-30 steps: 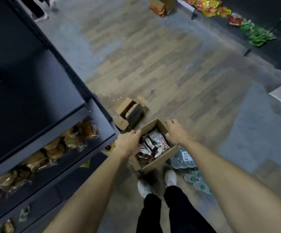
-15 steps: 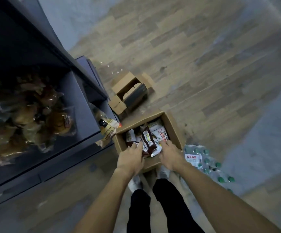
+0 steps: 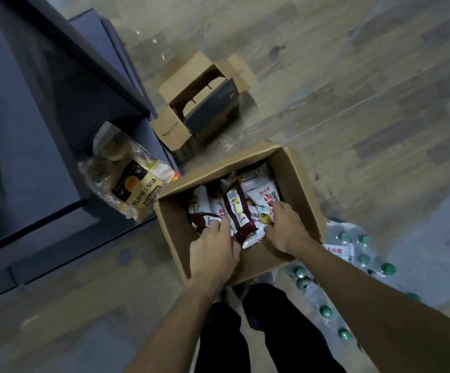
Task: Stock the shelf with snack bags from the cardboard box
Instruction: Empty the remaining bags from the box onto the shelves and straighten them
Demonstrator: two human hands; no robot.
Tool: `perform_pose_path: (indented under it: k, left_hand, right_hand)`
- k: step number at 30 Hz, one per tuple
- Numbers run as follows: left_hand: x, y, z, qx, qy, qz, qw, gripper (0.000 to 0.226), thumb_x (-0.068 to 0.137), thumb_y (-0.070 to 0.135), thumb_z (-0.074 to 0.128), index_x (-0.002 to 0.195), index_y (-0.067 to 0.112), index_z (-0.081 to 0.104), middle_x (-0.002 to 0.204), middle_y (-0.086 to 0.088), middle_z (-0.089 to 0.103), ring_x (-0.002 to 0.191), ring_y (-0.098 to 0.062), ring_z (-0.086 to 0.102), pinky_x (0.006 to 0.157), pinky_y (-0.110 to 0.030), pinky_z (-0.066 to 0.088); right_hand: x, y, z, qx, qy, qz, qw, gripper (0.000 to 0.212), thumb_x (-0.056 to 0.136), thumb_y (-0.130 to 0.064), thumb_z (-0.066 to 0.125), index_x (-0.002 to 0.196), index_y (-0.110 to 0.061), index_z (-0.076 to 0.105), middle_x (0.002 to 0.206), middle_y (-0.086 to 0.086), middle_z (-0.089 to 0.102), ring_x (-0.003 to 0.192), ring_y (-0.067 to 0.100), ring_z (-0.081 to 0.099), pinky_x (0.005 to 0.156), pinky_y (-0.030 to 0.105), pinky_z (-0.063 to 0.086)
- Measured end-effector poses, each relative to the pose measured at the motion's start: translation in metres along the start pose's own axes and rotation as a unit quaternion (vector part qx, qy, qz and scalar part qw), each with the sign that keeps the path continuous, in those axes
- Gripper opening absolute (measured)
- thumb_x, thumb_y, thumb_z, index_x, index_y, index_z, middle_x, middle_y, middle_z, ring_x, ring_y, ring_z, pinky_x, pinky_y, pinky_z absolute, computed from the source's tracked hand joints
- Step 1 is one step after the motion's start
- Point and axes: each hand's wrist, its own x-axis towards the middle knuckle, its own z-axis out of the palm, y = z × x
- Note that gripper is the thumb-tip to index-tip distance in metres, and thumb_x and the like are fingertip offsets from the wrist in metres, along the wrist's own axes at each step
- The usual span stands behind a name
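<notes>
1. On the floor, right of the dark shelf (image 3: 43,146), the open cardboard box (image 3: 296,184) holds white-and-maroon snack bags (image 3: 238,211).
2. Left hand (image 3: 214,251) and right hand (image 3: 285,227), fingers curled, rest on the bags; whether they grip any cannot be told.

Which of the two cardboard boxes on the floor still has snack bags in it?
The larger box, nearest the person, where both hands reach in among red-and-white snack bags. The smaller box farther away lies tipped on its side, with no bags visible inside.

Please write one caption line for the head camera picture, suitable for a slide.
Both hands, left hand and right hand, reach into the cardboard box of snack bags beside the shelf.
</notes>
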Motion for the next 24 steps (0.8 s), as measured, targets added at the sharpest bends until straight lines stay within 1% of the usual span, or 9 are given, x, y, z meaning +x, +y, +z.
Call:
perform_pose_path:
  k: [2,4,6,7,11,14,18,21,24]
  left_hand:
    - [0.024,-0.001,0.021,0.012,0.050,0.003,0.999,0.043,0.092,0.040,0.047,0.130,0.022,0.041,0.115,0.002,0.053,0.101,-0.017,0.056,0.071,-0.033,0.053]
    - [0.050,0.001,0.039,0.034,0.081,0.029,0.996,0.044,0.090,0.041,0.051,0.129,0.021,0.045,0.114,0.000,0.054,0.098,-0.019,0.057,0.068,-0.033,0.052]
    - [0.074,0.003,0.052,0.059,0.107,0.039,0.992,0.046,0.088,0.039,0.055,0.128,0.020,0.047,0.112,-0.002,0.055,0.097,-0.021,0.057,0.064,-0.030,0.045]
    - [0.083,0.003,0.056,0.053,0.110,0.026,0.992,0.045,0.087,0.036,0.058,0.127,0.020,0.047,0.112,-0.002,0.054,0.098,-0.022,0.056,0.063,-0.030,0.042]
    - [0.097,-0.006,0.076,-0.025,0.080,-0.059,0.995,0.035,0.089,0.026,0.058,0.122,0.020,0.045,0.112,0.000,0.052,0.103,-0.022,0.054,0.066,-0.033,0.040]
    - [0.083,-0.015,0.091,-0.041,0.060,-0.061,0.995,0.038,0.090,0.028,0.056,0.126,0.022,0.044,0.116,0.002,0.053,0.105,-0.017,0.053,0.071,-0.030,0.042]
    - [0.070,-0.020,0.103,-0.057,0.028,-0.073,0.995,0.041,0.091,0.032,0.053,0.128,0.022,0.039,0.118,0.004,0.049,0.108,-0.014,0.049,0.076,-0.030,0.046]
    - [0.071,-0.021,0.105,-0.046,0.019,-0.064,0.997,0.051,0.091,0.032,0.056,0.136,0.022,0.035,0.126,0.003,0.044,0.115,-0.014,0.044,0.085,-0.029,0.048]
    - [0.073,-0.024,0.104,-0.019,0.008,-0.065,0.998,0.055,0.088,0.031,0.062,0.135,0.019,0.037,0.128,-0.001,0.039,0.116,-0.018,0.040,0.089,-0.030,0.047]
  right_hand:
    - [0.031,0.011,0.014,0.010,0.008,0.010,1.000,0.071,0.092,-0.023,0.059,0.153,-0.019,0.022,0.158,0.012,0.021,0.138,0.037,0.031,0.114,0.040,0.030]
    - [0.056,0.023,0.027,0.022,0.011,0.031,0.999,0.071,0.094,-0.023,0.058,0.154,-0.027,0.019,0.160,0.010,0.013,0.140,0.036,0.028,0.114,0.039,0.029]
    - [0.077,0.030,0.039,0.030,0.015,0.043,0.999,0.073,0.094,-0.022,0.058,0.154,-0.032,0.016,0.161,0.007,0.009,0.141,0.034,0.028,0.112,0.038,0.030]
    - [0.087,0.032,0.044,0.036,0.016,0.046,0.998,0.074,0.094,-0.020,0.058,0.154,-0.033,0.016,0.161,0.006,0.010,0.140,0.033,0.030,0.111,0.037,0.031]
    - [0.112,0.035,0.060,0.095,0.046,0.038,0.994,0.075,0.089,-0.015,0.066,0.151,-0.030,0.025,0.158,0.002,0.021,0.135,0.029,0.038,0.110,0.038,0.036]
    - [0.118,0.041,0.066,0.108,0.058,0.021,0.992,0.083,0.083,-0.005,0.069,0.149,-0.031,0.026,0.155,0.002,0.027,0.133,0.028,0.041,0.108,0.038,0.040]
    - [0.130,0.047,0.061,0.109,0.034,0.017,0.993,0.082,0.082,-0.006,0.072,0.145,-0.031,0.026,0.149,0.010,0.037,0.128,0.031,0.048,0.107,0.040,0.041]
    - [0.133,0.043,0.059,0.085,0.031,0.030,0.995,0.075,0.085,-0.005,0.067,0.139,-0.033,0.023,0.140,0.014,0.042,0.119,0.034,0.054,0.103,0.045,0.044]
    - [0.122,0.037,0.061,0.035,0.053,0.034,0.997,0.068,0.087,-0.001,0.058,0.132,-0.036,0.020,0.133,0.018,0.042,0.111,0.036,0.055,0.097,0.050,0.047]
